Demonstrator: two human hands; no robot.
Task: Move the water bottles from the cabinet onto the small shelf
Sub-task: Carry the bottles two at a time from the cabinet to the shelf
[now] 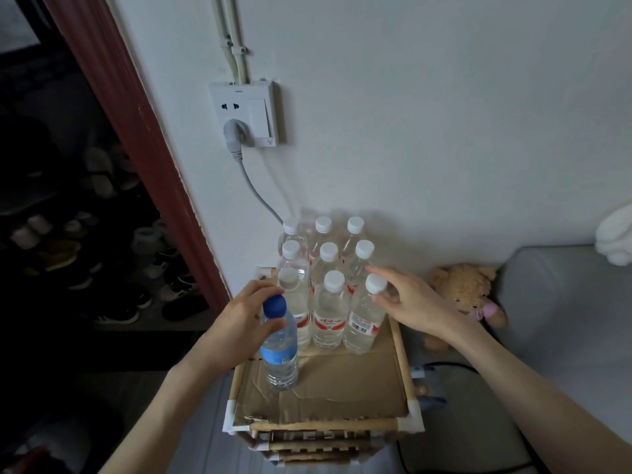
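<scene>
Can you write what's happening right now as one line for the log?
left hand: grips blue-cap bottle at neck, upright on shelf | right hand: fingers on front-right white-cap bottle | white-cap bottles: three rows of three

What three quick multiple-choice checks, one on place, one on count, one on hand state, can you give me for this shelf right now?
1. Where does the blue-capped bottle stand?
A. Front left of the white-capped group, on the cardboard
B. Behind the back row
C. On the floor beside the teddy bear

2. How many white-capped bottles show on the small shelf?
A. Six
B. Nine
C. Twelve

3. What is the right hand doing?
A. Hanging idle away from the shelf
B. Gripping the wall plug
C. Pinching the neck of the front right bottle

Answers:
1 A: it stands on the cardboard, left of the front row, with the left hand holding its top.
2 B: three rows of three white caps.
3 C: thumb and fingers close just under that bottle's white cap.
</scene>
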